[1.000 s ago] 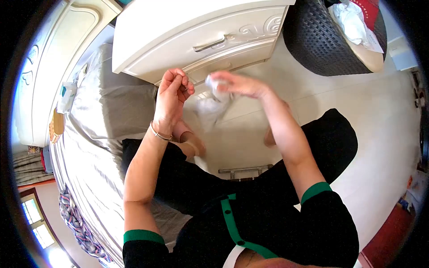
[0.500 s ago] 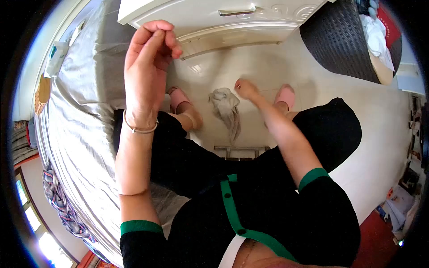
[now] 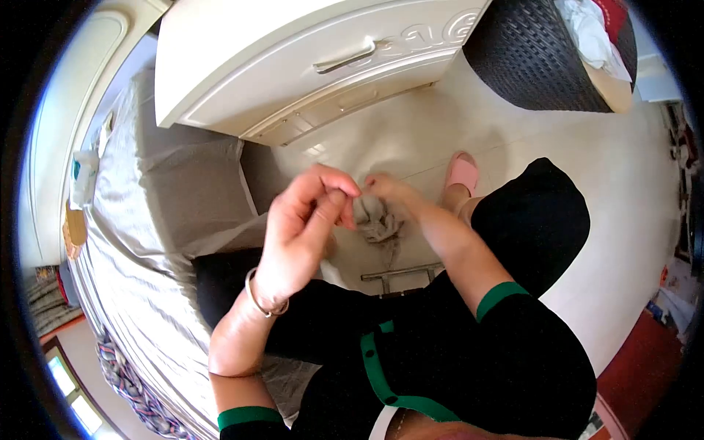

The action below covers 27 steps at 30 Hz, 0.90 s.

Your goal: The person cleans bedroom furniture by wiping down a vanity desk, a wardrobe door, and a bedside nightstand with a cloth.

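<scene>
My left hand [image 3: 312,224] is raised in front of me, thumb and fingertips pressed together in a pinch. Whatever lies between those fingertips is too small to make out. Just to its right, my right hand [image 3: 389,192] is closed and slightly blurred, its fingertips turned toward the left hand. A crumpled grey-white cloth [image 3: 383,229] shows between and below the two hands, partly hidden by the left fingers. I cannot tell whether either hand touches the cloth.
Ahead is a white drawer cabinet [image 3: 323,73]. A dark woven basket [image 3: 539,62] holding cloths stands at right. On the left is a bed with a grey sheet [image 3: 125,242]. A pink slipper [image 3: 462,173] and a metal bar frame [image 3: 400,275] are near the floor.
My left hand has come down and to the right, close to my right hand. The right hand has shifted slightly left and lower. The cloth looks more bunched, and the view has turned.
</scene>
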### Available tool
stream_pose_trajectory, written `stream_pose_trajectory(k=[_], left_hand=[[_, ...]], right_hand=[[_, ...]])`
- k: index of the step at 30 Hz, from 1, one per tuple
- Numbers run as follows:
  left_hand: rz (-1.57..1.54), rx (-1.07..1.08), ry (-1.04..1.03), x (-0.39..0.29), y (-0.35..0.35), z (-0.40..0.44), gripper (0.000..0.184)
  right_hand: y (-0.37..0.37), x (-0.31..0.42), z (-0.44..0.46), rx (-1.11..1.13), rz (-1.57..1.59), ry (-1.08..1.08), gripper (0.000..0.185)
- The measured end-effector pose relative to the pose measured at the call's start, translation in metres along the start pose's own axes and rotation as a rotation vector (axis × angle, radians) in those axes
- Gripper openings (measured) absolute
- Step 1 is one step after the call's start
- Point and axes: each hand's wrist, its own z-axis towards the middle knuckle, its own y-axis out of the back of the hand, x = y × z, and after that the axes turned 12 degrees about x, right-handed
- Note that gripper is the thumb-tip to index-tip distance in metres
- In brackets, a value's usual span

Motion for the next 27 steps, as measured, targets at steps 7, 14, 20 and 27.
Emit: stream_pose_trajectory(k=[7,14,20,27], left_hand=[[0.214,0.094,0.062,0.023,-0.01,0.008,0.011],[0.156,0.148,0.163,0.032,-0.018,0.022,0.012],[0.164,0.109,0.259,0.043,-0.009,0.029,0.011],[0.143,0.075,0.309,0.055,0.001,0.029,0.012]], right_hand=[[0.158,0.088,-0.077,-0.874,0.462,0.202,0.029],[0.206,0.184,-0.131,-1.147,0.55,0.728,0.022],[0.208,0.145,-0.108,-1.43,-0.244,0.732,0.013],[0.199,0.148,-0.077,-1.456,0.327,0.82,0.013]])
